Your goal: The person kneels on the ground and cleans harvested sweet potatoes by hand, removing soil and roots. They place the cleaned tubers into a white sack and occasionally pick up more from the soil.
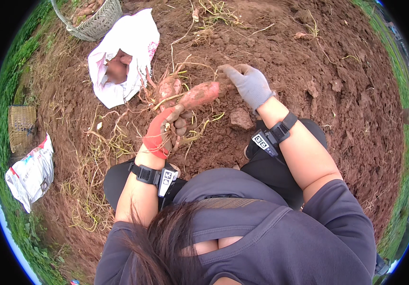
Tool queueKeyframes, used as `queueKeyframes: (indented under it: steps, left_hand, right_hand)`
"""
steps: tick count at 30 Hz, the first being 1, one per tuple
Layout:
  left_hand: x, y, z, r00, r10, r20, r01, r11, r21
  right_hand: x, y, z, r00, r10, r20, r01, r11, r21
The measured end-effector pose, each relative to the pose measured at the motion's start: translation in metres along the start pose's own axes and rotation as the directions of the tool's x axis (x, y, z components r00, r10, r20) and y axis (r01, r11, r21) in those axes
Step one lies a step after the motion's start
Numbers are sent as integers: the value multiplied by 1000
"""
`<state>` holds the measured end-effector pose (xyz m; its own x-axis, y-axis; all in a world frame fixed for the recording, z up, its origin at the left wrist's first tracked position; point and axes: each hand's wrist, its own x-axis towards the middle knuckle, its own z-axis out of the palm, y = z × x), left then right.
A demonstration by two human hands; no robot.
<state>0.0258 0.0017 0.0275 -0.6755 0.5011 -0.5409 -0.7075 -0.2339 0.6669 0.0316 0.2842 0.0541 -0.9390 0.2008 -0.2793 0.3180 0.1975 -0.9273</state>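
My left hand [165, 130], in a red glove with a soiled palm, grips the stem end of a sweet potato cluster. A pinkish-red sweet potato [200, 95] points right from it. Beside that hangs a rounder, soil-caked sweet potato [168, 91] among thin roots and a yellowish stem. My right hand [249, 82], in a grey knitted glove dirty at the fingertips, is just above and right of the red tuber's end, apart from it. Its fingers are bent; whether they pinch a fine root cannot be made out.
An open white woven sack [136, 39] with sweet potatoes inside lies ahead left. Behind it stands a wicker basket [99, 23] holding more. Another basket [22, 124] and a printed white sack [33, 174] are far left. Pulled vines [86, 192] and a soil clod [241, 119] lie nearby.
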Motion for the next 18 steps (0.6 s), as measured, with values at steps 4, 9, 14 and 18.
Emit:
queueKeyframes:
  steps: [4, 9, 14, 18]
  left_hand:
    - [-1, 3, 4, 1000, -15, 18, 16, 999, -51]
    - [-2, 3, 9, 996, 25, -87, -26, 1000, -9]
    - [1, 6, 9, 1000, -13, 23, 16, 992, -127]
    - [1, 6, 6, 1000, -14, 19, 17, 983, -184]
  right_hand:
    - [-8, -5, 6, 978, -175, 114, 194, 964, -180]
    - [-19, -10, 3, 918, -254, 304, 332, 913, -237]
    - [-20, -11, 4, 853, -487, 189, 521, 774, -360]
    - [-23, -5, 12, 788, -611, 75, 598, 730, -331]
